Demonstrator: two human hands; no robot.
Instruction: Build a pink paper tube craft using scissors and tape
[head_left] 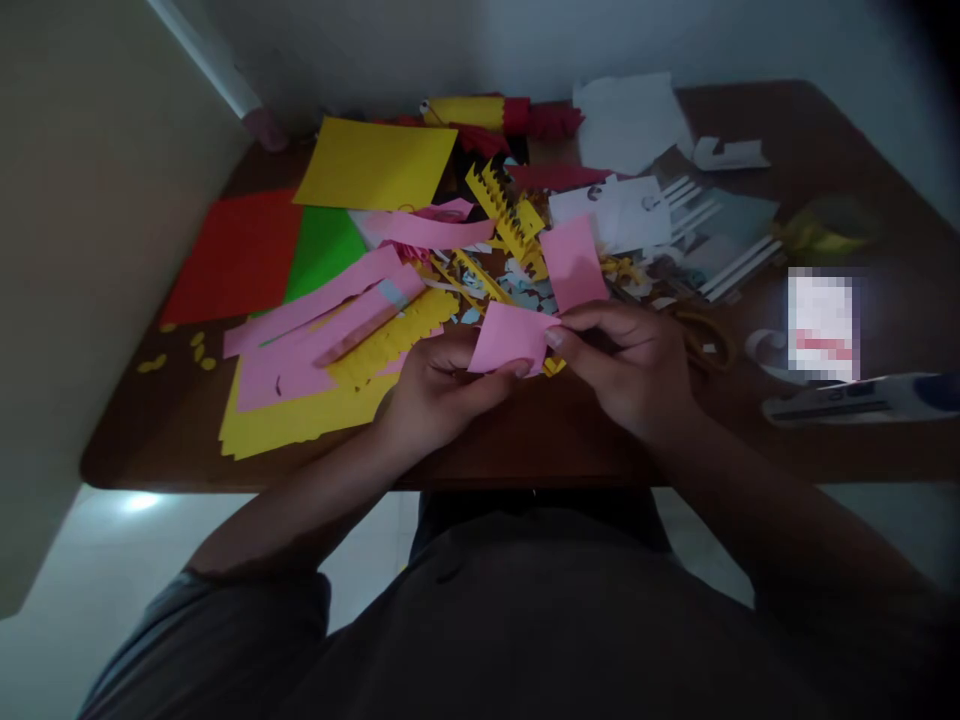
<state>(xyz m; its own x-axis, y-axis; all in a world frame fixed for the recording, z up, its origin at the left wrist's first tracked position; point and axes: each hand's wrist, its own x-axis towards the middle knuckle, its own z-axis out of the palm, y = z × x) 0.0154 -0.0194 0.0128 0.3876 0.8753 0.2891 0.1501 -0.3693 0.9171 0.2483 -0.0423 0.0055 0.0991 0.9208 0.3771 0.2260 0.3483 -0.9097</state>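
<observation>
Both hands pinch one small pink paper piece above the near edge of the bench.

Head view: the left hand (439,390) has its grip closed on the lower left of the pink paper piece (510,338), thumb on top; the right hand (637,365) has its grip closed on the piece's right edge with fingertips. The piece sits over the middle of the near edge of the bench (570,440). Just beyond it lies another pink rectangle (574,262). Pink strips (322,320) and yellow sheets (300,415) lie toward the near left; a red sheet (236,255) and a green sheet (322,250) sit by the left edge. Yellow-handled scissors (709,340) lie just right of the right hand.
</observation>
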